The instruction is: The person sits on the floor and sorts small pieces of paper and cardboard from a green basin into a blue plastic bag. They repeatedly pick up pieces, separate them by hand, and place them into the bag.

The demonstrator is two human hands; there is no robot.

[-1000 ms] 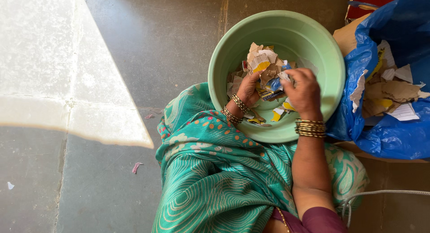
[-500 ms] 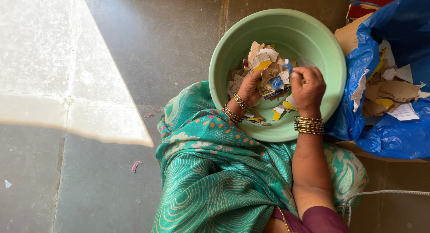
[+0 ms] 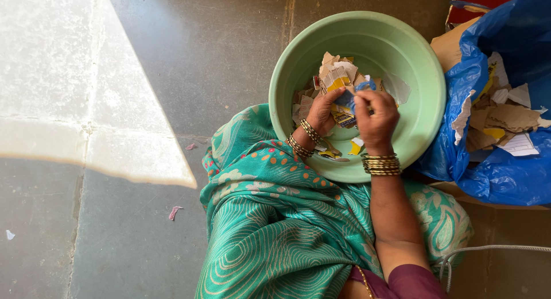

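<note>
Sunlit patch (image 3: 69,86): seen on the grey floor, well left of the green basin (image 3: 422,63).
Pink scrap (image 3: 174,212): lies on the floor, left of and below the basin.
Patterned teal cloth (image 3: 275,218): draped over the lap, touching the basin's lower rim.
Left hand (image 3: 322,112): held inside the basin, fingers closed on a bunch of torn card pieces (image 3: 337,80).
Torn card pieces: gripped between both hands above the basin's floor; loose scraps are spread under them.
Right hand (image 3: 376,121): placed just beside the left hand, fingers pinched on the same bunch.
Blue plastic bag (image 3: 505,167): set against the basin's right side, filled with torn card.
</note>
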